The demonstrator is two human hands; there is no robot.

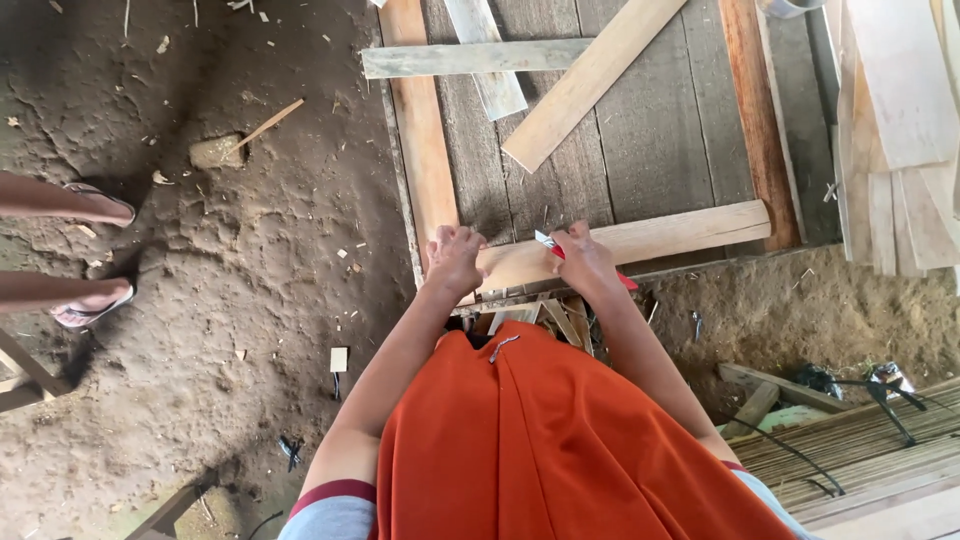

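Here, left hand (455, 257) gripping pale plank (640, 240) on tabletop (650, 140); right hand (583, 260) closing around red-handled tool (556, 249), tip mostly hidden.

Two hands (455, 258), one red knife (556, 250)

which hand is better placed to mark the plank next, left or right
Right, probably. The right hand already grips the red marking tool with its tip on the pale plank, while the left hand only presses the plank's end down.
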